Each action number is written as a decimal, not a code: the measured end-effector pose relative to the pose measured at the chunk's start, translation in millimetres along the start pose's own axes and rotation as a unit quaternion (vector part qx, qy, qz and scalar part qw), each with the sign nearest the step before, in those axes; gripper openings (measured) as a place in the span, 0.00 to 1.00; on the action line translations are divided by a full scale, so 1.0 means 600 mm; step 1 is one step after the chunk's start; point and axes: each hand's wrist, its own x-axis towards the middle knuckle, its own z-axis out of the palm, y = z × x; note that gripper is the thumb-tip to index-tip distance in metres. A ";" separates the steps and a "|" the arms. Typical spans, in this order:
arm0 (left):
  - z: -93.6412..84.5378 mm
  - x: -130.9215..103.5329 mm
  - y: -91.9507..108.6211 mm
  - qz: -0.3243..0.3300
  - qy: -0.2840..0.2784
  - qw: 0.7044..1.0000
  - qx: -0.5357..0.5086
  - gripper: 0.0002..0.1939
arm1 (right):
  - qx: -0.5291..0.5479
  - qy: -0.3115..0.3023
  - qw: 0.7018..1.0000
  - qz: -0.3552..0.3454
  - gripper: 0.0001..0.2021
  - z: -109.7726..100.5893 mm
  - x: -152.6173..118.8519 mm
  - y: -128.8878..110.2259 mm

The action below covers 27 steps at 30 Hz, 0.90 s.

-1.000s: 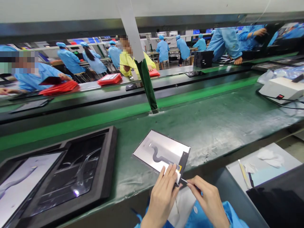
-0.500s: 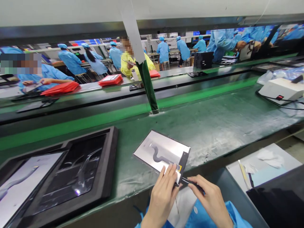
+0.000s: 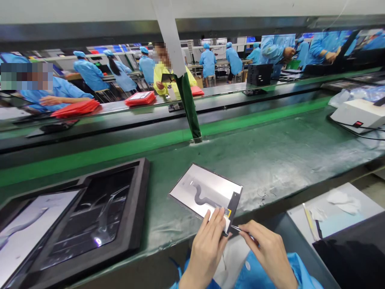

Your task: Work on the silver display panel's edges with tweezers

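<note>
A display panel (image 3: pixel 207 192) with a silver back, a grey wavy ribbon cable (image 3: pixel 199 195) and a yellow-edged strip lies tilted on the green bench, its near corner reaching over the front edge. My left hand (image 3: pixel 208 241) holds that near end, fingers laid together across the silver back and thumb by the edge. In my right hand (image 3: pixel 264 245) a pair of tweezers (image 3: pixel 235 228) is pinched between thumb and fingers. The tweezer tips point at the panel's near corner; whether they touch it I cannot tell.
At left, a black foam tray (image 3: pixel 140 200) holds more panels, one silver-backed panel (image 3: pixel 33 224) lying slanted over it. A green-wrapped post (image 3: pixel 189 106) rises behind. A white box-shaped device (image 3: pixel 357 114) with cables stands at right. Co-workers sit and stand across the line.
The tweezers' two prongs, apart before, now look closer together near the panel's corner. My right hand has shifted slightly; my left hand stays on the display panel.
</note>
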 end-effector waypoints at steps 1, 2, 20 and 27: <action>0.000 0.000 0.000 0.000 0.000 1.000 0.000 0.09 | -0.004 -0.001 1.000 -0.005 0.14 -0.001 0.001 0.000; 0.000 0.000 0.000 -0.001 0.000 1.000 0.000 0.09 | -0.008 -0.004 1.000 -0.008 0.15 -0.002 0.001 -0.001; -0.002 0.000 0.001 0.006 -0.004 1.000 0.007 0.10 | 0.100 -0.127 0.977 0.142 0.12 -0.004 0.015 0.012; 0.001 -0.003 0.000 -0.003 -0.010 1.000 -0.002 0.10 | 0.050 -0.069 0.993 0.080 0.10 -0.006 0.003 0.007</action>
